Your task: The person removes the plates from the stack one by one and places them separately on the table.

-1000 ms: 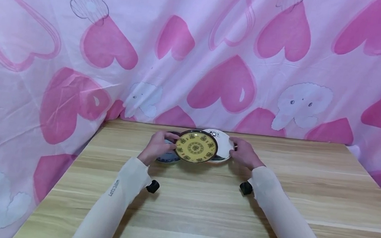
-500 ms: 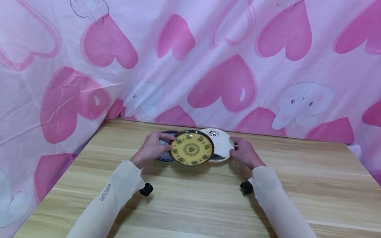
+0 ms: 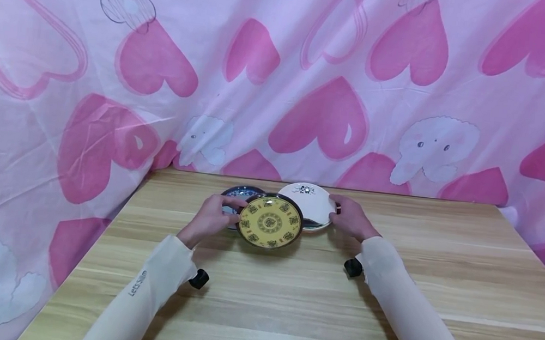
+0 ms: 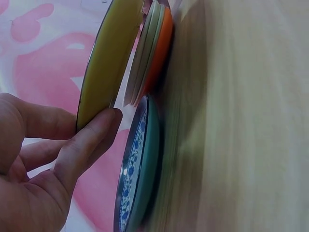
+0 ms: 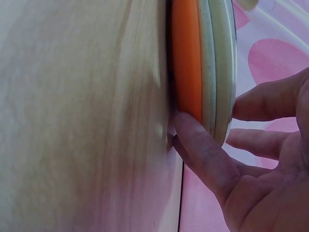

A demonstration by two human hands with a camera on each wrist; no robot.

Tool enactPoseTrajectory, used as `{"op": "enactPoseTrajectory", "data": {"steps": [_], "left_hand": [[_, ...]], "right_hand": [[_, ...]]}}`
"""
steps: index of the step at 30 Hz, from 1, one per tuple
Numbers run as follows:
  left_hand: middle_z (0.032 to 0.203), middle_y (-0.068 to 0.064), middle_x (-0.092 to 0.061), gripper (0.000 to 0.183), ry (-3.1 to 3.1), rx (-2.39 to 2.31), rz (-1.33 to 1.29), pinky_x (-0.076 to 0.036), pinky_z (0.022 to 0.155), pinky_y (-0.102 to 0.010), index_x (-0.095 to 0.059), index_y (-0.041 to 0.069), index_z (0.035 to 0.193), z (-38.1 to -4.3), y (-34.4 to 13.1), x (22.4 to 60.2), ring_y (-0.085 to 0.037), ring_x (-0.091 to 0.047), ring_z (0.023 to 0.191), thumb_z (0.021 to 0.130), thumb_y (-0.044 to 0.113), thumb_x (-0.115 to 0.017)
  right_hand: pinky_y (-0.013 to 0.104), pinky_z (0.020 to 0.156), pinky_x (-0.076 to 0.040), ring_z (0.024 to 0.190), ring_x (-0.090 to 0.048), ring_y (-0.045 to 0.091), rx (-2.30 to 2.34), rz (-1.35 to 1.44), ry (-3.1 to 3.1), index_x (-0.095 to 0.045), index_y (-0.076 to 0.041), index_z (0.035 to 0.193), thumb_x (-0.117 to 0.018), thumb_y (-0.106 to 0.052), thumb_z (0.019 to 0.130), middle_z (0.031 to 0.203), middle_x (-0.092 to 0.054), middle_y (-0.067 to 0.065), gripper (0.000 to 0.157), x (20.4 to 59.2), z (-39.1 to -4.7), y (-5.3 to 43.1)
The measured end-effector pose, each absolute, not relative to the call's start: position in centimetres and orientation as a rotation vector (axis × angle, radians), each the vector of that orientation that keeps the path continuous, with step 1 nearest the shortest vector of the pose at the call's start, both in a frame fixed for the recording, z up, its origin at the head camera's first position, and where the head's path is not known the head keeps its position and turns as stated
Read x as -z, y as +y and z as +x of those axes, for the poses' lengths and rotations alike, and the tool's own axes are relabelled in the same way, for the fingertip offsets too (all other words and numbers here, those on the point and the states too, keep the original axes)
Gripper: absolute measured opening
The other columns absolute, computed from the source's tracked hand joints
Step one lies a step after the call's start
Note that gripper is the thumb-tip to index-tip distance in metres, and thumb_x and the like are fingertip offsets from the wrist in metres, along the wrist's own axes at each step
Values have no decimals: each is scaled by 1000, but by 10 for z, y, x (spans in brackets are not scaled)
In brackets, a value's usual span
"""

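Note:
My left hand point(image 3: 209, 217) pinches the left rim of a yellow plate point(image 3: 269, 222) with a dark brown edge and a ring of dark motifs. The left wrist view has this plate raised and tilted above a blue-and-white patterned plate point(image 4: 131, 174) with a teal underside, which sits on the table. To the right stands a stack of plates, topped by a white plate point(image 3: 306, 203) with a black floral print. My right hand point(image 3: 351, 217) grips the stack's right rim. At the stack's bottom is an orange plate point(image 5: 186, 58), with the right thumb against its edge.
The wooden table point(image 3: 269, 306) extends toward me and to both sides. Behind its back edge hangs a pink curtain point(image 3: 239, 101) with hearts and white cartoon animals. A small black block point(image 3: 199, 279) shows at the left cuff and another black block point(image 3: 353, 267) at the right cuff.
My left hand has drawn the yellow plate leftward and toward me, off the white plate, baring more of the white one and the blue plate's upper rim. The right hand stays at the stack.

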State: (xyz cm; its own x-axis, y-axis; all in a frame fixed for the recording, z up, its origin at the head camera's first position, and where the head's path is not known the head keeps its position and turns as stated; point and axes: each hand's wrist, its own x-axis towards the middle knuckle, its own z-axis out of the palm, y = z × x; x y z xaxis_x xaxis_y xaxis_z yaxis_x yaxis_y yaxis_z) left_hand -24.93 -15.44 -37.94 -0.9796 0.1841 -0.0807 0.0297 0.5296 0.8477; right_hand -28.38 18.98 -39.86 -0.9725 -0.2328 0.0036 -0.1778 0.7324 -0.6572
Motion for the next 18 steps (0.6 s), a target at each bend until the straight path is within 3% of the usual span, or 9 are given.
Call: {"op": "enactPoseTrajectory", "data": {"steps": [4, 9, 18], "left_hand": [[126, -17, -68, 39, 2627, -1397, 218, -57, 73, -26, -69, 8, 125, -245, -162, 381, -14, -68, 79, 87, 2, -67], [128, -16, -68, 39, 2620, -1360, 255, -57, 79, -25, -69, 10, 126, -241, -172, 383, -16, -69, 83, 87, 4, -68], [127, -14, -68, 41, 2579, -1317, 332, -56, 74, -30, -69, 14, 126, -238, -183, 387, -19, -64, 84, 86, 4, -69]], "right_hand": [[52, 108, -49, 126, -56, 42, 1061, -319, 2848, -37, 9, 149, -53, -3, 90, 142, -52, 33, 63, 399, -284, 189], [53, 109, -47, 125, -57, 43, 1042, -351, 2872, -38, 11, 147, -53, -2, 88, 139, -54, 34, 63, 398, -284, 189], [52, 108, -48, 124, -57, 41, 1035, -332, 2867, -37, 10, 148, -52, -3, 89, 141, -54, 33, 62, 398, -284, 190]]}}
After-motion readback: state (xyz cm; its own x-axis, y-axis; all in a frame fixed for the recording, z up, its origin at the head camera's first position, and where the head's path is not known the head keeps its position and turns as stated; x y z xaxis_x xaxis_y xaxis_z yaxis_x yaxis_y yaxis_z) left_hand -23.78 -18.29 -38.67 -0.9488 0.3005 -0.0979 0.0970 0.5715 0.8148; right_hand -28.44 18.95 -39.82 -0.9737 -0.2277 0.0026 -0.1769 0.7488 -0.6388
